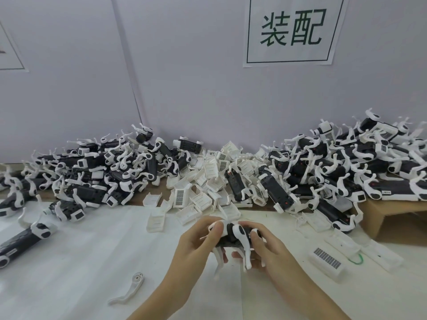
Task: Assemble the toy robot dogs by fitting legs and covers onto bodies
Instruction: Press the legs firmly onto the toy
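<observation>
Held just above the white tabletop (69, 262), the toy dog body (231, 236) lies with its long axis running left to right, its white legs (246, 252) hanging down toward the person. It is glossy black plastic with smooth, curved white limbs. The left hand (198, 243) curls round the body's left end, thumb on top; the right hand (268, 248) grips the right end, fingers underneath. A loose white leg (129, 289) lies nearby; ribbed white covers (208, 179) heap between piles of dogs.
</observation>
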Action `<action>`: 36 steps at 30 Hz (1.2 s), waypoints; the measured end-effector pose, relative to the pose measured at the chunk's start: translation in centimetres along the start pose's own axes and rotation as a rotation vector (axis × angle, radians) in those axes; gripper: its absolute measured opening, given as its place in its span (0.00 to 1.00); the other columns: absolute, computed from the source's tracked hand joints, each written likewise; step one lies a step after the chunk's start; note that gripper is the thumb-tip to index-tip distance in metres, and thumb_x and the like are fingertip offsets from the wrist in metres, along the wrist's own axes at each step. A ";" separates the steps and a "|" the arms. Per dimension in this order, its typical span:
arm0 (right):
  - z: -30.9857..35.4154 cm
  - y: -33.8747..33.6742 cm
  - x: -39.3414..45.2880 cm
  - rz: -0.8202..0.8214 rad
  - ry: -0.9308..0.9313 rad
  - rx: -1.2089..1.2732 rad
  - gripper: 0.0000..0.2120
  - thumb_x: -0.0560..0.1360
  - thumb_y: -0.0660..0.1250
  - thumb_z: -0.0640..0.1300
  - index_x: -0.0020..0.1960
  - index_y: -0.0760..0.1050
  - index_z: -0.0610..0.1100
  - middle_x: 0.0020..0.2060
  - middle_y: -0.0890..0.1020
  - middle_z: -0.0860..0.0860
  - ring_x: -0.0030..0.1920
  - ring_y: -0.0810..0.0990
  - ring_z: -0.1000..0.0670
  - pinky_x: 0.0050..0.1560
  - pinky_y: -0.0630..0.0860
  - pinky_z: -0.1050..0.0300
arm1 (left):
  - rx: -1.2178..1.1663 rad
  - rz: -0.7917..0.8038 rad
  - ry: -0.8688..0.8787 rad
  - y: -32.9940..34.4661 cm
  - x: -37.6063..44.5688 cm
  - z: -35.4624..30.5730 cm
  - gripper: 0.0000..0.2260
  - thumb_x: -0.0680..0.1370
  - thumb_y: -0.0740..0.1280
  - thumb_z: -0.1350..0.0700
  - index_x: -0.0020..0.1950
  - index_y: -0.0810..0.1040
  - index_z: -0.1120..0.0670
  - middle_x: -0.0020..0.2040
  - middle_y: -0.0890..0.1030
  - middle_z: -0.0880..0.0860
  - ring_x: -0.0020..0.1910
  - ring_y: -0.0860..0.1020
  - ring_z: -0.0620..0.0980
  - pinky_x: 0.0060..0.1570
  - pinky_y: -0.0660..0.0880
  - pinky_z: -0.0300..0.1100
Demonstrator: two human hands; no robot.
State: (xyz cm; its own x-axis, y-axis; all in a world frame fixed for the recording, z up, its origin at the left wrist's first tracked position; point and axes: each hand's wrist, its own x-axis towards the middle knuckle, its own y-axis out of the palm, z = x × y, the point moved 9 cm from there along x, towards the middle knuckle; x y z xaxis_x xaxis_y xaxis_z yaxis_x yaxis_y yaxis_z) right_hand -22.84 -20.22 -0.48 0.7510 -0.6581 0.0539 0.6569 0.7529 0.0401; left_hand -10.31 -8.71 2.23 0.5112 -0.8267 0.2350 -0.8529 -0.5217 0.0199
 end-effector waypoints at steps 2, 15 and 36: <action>0.0 -0.1 0.1 -0.005 0.013 0.021 0.18 0.82 0.61 0.53 0.67 0.77 0.48 0.56 0.87 0.44 0.54 0.87 0.38 0.61 0.78 0.34 | 0.004 0.007 0.032 0.1 -0.1 -0.4 0.21 0.81 0.66 0.37 0.60 0.85 0.52 0.52 0.85 0.57 0.42 0.82 0.55 0.54 0.76 0.50; 1.2 -2.2 -0.2 -0.078 -0.018 -0.086 0.20 0.78 0.73 0.38 0.66 0.80 0.55 0.56 0.85 0.49 0.55 0.85 0.51 0.57 0.81 0.56 | 0.199 -0.025 -0.024 -0.1 0.1 0.6 0.27 0.67 0.71 0.28 0.64 0.74 0.32 0.44 0.85 0.40 0.45 0.84 0.43 0.45 0.75 0.28; 3.2 -0.1 -0.8 0.056 -0.193 -0.236 0.22 0.78 0.68 0.57 0.72 0.74 0.60 0.57 0.82 0.50 0.49 0.87 0.44 0.48 0.83 0.52 | -0.069 -0.083 -0.189 -1.9 0.7 1.4 0.23 0.73 0.73 0.33 0.63 0.81 0.45 0.49 0.87 0.60 0.42 0.87 0.65 0.43 0.84 0.49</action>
State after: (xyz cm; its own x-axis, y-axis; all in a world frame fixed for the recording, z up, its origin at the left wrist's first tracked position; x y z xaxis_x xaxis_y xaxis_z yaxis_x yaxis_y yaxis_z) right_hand -23.70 -19.76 2.71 0.7745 -0.5857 0.2390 0.6295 0.7509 -0.1997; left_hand -8.16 -8.59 0.98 0.5852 -0.8097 0.0436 -0.8090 -0.5794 0.0996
